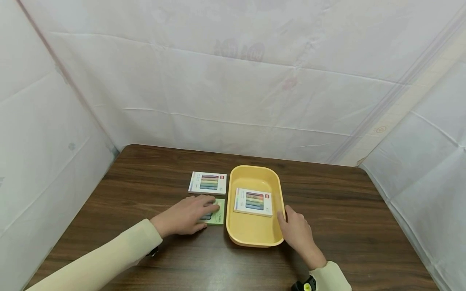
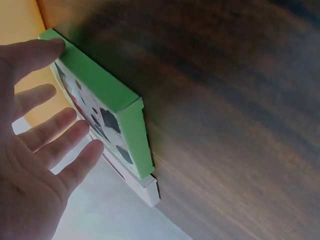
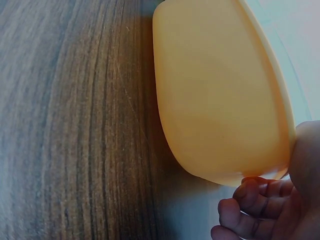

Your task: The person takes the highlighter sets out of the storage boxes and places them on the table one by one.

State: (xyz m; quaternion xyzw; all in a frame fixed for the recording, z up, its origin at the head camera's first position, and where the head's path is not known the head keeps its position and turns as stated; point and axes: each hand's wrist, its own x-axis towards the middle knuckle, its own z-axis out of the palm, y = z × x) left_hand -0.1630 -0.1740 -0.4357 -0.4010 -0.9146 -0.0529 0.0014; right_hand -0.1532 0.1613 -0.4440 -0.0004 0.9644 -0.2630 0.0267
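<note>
White sheeting, creased in long folds, rises behind the yellow tray and to both sides of it. The dark wood-grain table reaches broadly out to the left and right of the tray, with only a narrow strip between the tray and the far edge, where the corners are rounded. Room is tightest along the tray's left rim, where boxes lie just beside it. The right hand has its grip on the tray's right rim, thumb inside. The left hand, left of the tray, has its grip released, its fingers spread over a green crayon box. One white crayon box lies flat inside the tray; another white crayon box lies left of its far half.
</note>
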